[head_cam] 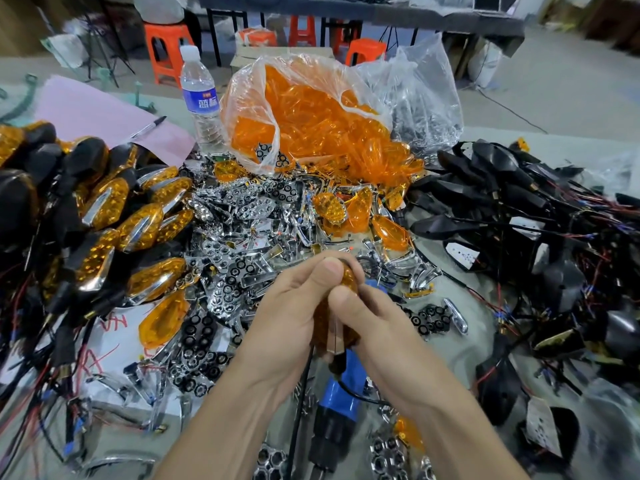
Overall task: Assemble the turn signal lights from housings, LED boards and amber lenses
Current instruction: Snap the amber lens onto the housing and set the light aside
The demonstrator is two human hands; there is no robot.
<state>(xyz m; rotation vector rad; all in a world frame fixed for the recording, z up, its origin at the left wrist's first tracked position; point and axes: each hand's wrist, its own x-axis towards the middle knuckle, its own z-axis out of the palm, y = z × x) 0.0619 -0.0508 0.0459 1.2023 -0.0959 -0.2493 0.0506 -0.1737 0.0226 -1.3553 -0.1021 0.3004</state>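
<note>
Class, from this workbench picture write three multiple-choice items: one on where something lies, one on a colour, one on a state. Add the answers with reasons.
1. Where does the heap of finished amber-lensed turn signal lights lie?
A. the person's left
B. the person's right
C. inside the bag

2. What colour is the label on the clear plastic water bottle?
A. red
B. blue
C. green

3. What are the left hand and right hand doing?
A. resting flat
B. both closed on one amber light unit
C. holding the black pen

Answers: 1 A, the heap fills the left side. 2 B, its band is blue. 3 B, both thumbs press on the unit.
</note>
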